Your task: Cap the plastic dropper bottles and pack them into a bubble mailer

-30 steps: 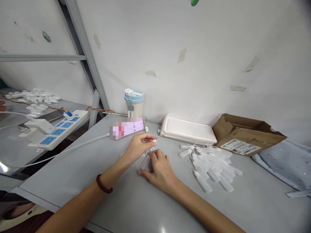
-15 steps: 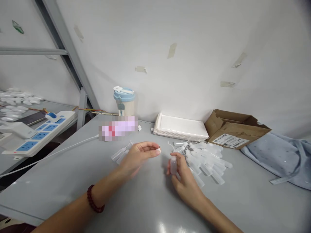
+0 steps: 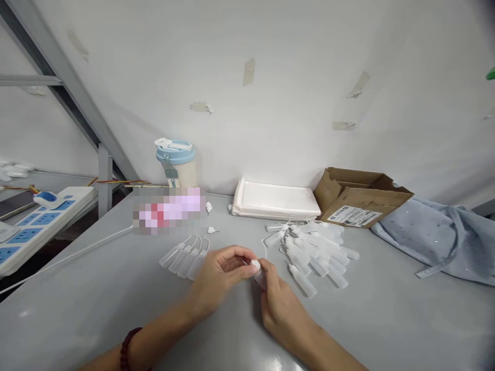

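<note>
My left hand [image 3: 222, 273] pinches a small white cap [image 3: 255, 265] between thumb and fingertips. The cap sits at the mouth of a small translucent plastic bottle [image 3: 260, 280], which my right hand [image 3: 280, 296] grips; whether the cap is threaded on cannot be seen. Fingers cover most of the bottle. Beside my left hand lies a row of several slim capped bottles [image 3: 181, 260] with thin curved tubes. To the right of my right hand spreads a pile of similar bottles [image 3: 317, 252]. A white needle-tip cap [image 3: 211, 230] lies beyond my left hand.
Another small white piece [image 3: 209, 207] lies near a blurred pink item [image 3: 174, 208]. Along the wall stand a blue-lidded cup [image 3: 180, 167], a stack of white padded envelopes [image 3: 278, 201] and a cardboard box [image 3: 356, 201]. Grey-blue cloth [image 3: 436, 242] is at right, a power strip [image 3: 38, 221] at left.
My hands have come together: the left moved down with the white cap, the right brought the bottle inward and tilted it. The cap now meets the bottle's mouth. The view has shifted right.
</note>
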Available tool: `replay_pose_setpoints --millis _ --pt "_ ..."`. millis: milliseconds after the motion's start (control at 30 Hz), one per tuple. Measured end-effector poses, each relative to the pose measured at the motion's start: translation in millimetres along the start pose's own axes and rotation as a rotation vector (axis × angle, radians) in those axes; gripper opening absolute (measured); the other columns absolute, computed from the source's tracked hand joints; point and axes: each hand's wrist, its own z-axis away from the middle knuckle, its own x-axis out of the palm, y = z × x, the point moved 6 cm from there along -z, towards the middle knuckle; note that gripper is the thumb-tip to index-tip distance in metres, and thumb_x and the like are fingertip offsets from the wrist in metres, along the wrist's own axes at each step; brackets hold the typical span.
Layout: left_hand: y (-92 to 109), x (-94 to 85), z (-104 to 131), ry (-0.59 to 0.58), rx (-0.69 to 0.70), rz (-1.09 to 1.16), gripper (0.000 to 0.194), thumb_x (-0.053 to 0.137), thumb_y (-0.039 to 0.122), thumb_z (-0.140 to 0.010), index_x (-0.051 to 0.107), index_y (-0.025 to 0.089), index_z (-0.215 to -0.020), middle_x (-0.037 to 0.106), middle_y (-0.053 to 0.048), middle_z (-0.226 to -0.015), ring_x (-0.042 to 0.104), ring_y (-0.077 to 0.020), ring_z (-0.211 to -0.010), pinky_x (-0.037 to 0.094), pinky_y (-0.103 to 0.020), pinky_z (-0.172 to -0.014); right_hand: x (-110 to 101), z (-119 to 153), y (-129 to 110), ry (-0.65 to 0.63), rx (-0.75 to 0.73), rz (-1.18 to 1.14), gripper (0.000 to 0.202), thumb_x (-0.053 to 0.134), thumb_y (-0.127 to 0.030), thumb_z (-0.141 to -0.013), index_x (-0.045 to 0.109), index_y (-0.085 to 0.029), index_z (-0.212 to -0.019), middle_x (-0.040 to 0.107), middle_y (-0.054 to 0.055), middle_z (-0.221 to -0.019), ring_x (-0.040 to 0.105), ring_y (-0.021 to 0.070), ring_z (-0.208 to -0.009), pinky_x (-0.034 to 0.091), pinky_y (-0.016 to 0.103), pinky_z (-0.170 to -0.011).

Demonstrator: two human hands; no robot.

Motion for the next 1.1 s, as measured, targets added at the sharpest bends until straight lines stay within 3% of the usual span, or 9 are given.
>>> replay_pose_setpoints --millis 200,367,533,733,900,1100 --pt "10.0 4.6 3.6 -0.008 0.082 -0.102 0.009 0.068 0.021 -0.074 0.067 0.017 -0.082 0.065 -0.002 -0.082 0.06 -0.0163 -0.082 0.048 -0.027 -0.08 1.6 3.1 5.3 0.01 0.035 -0.075 0.057 0.033 0.002 -0.071 0.03 -0.013 -0.125 0.06 0.018 -0.112 0.063 0.0226 -0.099 0.053 0.036 -0.079" --pt "10.2 7.4 4.7 -0.07 0.046 -0.032 0.01 0.069 0.023 -0.073 0.067 0.017 -0.081 0.066 -0.004 -0.083 0.062 -0.0177 -0.082 0.049 -0.029 -0.078 -2.5 1.6 4.5 0.014 0.081 -0.128 0.05 0.033 0.003 -0.069 0.034 -0.018 -0.115 0.064 0.012 -0.098 0.065 0.0208 -0.083 0.053 0.033 -0.071" --pt "12.3 7.6 3.7 -0.149 0.156 -0.175 0.01 0.066 0.017 -0.075 0.068 0.018 -0.085 0.067 -0.004 -0.09 0.062 -0.0177 -0.084 0.049 -0.03 -0.082 -2.9 -0.4 1.3 0.005 0.089 -0.213 0.045 0.034 0.001 -0.071 0.036 -0.019 -0.111 0.063 0.007 -0.091 0.062 0.0183 -0.077 0.051 0.03 -0.071" --pt "17.7 6.6 4.7 -0.209 0.16 -0.192 0.015 0.065 0.014 -0.074 0.067 0.017 -0.089 0.066 -0.004 -0.091 0.061 -0.0171 -0.086 0.049 -0.03 -0.084 -0.7 -0.6 -0.6 -0.06 0.246 -0.438 0.029 0.036 -0.007 -0.072 0.04 -0.023 -0.096 0.049 -0.004 -0.066 0.047 0.0152 -0.057 0.04 0.025 -0.055" --pt "22.0 7.7 5.6 -0.26 0.119 -0.179 0.015 0.065 0.014 -0.074 0.066 0.017 -0.089 0.065 -0.003 -0.089 0.059 -0.0158 -0.086 0.047 -0.028 -0.084 -1.1 1.6 -4.5 -0.115 0.32 -0.636 0.028 0.039 -0.008 -0.066 0.041 -0.023 -0.09 0.044 -0.004 -0.067 0.043 0.0143 -0.061 0.033 0.023 -0.053" --pt "21.0 8.8 7.5 -0.241 0.075 -0.211 0.012 0.066 0.016 -0.072 0.065 0.015 -0.084 0.065 -0.003 -0.083 0.059 -0.0153 -0.079 0.048 -0.027 -0.078 -8.3 2.3 -9.9 -0.101 0.267 -0.597 0.022 0.038 -0.012 -0.075 0.044 -0.023 -0.094 0.049 -0.003 -0.074 0.048 0.0156 -0.07 0.037 0.026 -0.062"
